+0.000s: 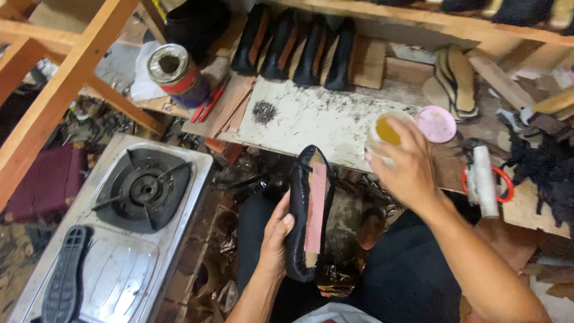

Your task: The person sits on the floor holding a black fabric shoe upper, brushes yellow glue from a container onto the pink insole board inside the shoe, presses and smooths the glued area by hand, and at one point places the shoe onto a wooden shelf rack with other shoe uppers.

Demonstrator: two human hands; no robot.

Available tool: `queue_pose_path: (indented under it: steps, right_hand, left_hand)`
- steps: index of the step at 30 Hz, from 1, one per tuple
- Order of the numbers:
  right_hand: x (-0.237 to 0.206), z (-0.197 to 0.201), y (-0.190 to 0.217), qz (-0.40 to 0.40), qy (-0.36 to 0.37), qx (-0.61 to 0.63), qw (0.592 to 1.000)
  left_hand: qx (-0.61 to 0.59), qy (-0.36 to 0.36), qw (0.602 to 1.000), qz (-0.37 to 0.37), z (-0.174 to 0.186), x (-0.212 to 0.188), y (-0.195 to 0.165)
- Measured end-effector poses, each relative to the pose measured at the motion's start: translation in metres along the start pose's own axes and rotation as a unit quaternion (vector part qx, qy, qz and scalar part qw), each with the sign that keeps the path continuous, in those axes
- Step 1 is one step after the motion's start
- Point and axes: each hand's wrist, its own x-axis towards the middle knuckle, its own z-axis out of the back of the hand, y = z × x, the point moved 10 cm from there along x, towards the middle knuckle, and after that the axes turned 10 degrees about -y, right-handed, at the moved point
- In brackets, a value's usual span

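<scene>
Setting: small shoemaking workshop. Evidence: row of black unfinished shoe uppers [296, 51] standing along the back edge of a stained white workboard [323, 122]; stack of tan flat insoles [457, 81] near its right corner; pile of small dark tacks [263, 112] on it; rough wooden shelf frame [66, 78]; single-burner steel gas stove [140, 191] at left.

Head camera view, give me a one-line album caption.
Left hand holds a black shoe sole-up; right hand reaches the glue jar.
</scene>
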Motion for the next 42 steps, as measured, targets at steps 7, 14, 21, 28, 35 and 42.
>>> queue_pose_path:
  steps: [7,14,21,28,35,42]
  right_hand:
    - [0.031,-0.036,-0.071,-0.031,0.108,-0.120,0.986]
    - [-0.004,-0.012,-0.048,-0.162,0.015,0.110,0.981]
    - [-0.084,0.020,0.141,0.072,0.064,0.308,0.947]
    - [-0.089,0.021,0.156,0.120,0.056,0.260,0.956]
    - [-0.081,0.025,0.156,0.179,0.037,0.237,0.954]
    - [-0.079,0.031,0.163,0.220,0.014,0.271,0.937]
  left_hand:
    - [-0.007,-0.004,1.000,0.020,-0.004,-0.001,0.005]
    - [-0.013,0.006,1.000,0.003,0.001,0.010,0.000]
    - [-0.027,0.033,0.999,0.009,-0.017,0.019,0.005]
    - [-0.011,0.044,0.999,0.027,-0.027,0.012,0.008]
    - [-0.006,0.047,0.996,0.070,-0.029,0.008,0.012]
    - [-0.026,0.045,0.991,0.124,-0.024,0.005,0.021]
